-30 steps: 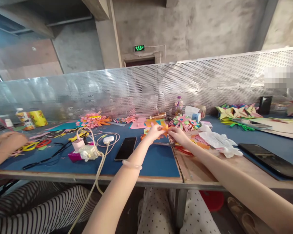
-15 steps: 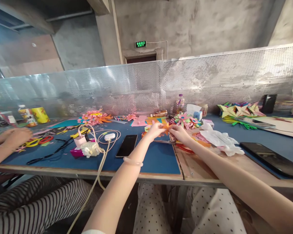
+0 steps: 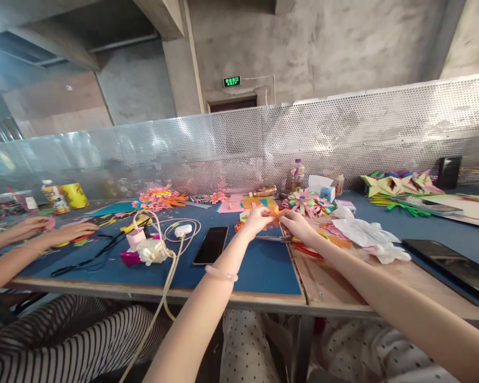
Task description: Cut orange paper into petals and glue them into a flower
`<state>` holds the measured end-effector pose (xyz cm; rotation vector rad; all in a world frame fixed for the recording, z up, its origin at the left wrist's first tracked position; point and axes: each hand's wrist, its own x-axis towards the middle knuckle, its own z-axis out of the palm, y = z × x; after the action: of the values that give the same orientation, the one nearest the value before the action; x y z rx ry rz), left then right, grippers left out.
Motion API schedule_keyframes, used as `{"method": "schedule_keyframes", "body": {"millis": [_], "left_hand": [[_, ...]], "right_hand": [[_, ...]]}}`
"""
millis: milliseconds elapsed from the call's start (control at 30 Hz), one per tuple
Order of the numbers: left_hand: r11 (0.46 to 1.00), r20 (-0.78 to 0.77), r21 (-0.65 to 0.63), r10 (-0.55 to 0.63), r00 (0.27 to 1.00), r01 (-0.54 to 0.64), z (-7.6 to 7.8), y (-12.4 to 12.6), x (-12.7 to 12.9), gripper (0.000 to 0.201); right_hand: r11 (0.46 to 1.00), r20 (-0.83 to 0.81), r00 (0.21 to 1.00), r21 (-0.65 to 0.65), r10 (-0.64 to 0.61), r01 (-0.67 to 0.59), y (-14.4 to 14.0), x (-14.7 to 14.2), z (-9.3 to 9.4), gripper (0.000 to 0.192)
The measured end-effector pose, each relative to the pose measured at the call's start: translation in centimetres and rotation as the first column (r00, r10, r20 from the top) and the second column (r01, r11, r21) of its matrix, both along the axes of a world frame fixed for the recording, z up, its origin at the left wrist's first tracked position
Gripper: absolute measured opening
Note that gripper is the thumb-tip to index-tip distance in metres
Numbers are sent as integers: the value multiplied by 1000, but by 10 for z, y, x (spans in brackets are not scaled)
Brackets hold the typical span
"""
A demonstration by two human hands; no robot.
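The fingers [image 3: 268,213] of the left hand [image 3: 257,218] and those of the right hand [image 3: 297,222] are pressed together on a small orange paper piece [image 3: 277,214], pinching it from both sides, one hand at each end. The piece is held a little above the tabletop [image 3: 259,266], over the far edge of the blue mat, and the two hands are almost touching each other there. Just behind the hands lies a bunch of pink and green paper flowers [image 3: 307,201], and flat coloured paper sheets [image 3: 245,202] lie beside it. Under the right wrist I can see scissors [image 3: 277,239] and red and orange scraps. To the right, crumpled white paper [image 3: 365,234] is near the right forearm, and a dark tablet [image 3: 451,266] is farther out. To the left of the left arm a black phone [image 3: 211,244] lies flat, then a white charger with cable [image 3: 182,230]. At the far left, the hands of another person [image 3: 69,232] rest on the tabletop among paper scraps.
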<state>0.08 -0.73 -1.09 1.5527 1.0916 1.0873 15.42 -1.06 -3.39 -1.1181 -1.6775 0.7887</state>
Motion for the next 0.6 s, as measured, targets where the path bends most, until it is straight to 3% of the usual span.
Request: {"method": "schedule_keyframes", "body": {"millis": [300,600], "left_hand": [[999,64,-17,-28,998,29,5,-5,2,9],[999,36,9,-52,998,51,-1,2,-3,16]], "right_hand": [[1000,-39,999,-21,21,-22,-5,0,4,9],[1000,0,1000,11,13,-13,-3,0,1,10]]}}
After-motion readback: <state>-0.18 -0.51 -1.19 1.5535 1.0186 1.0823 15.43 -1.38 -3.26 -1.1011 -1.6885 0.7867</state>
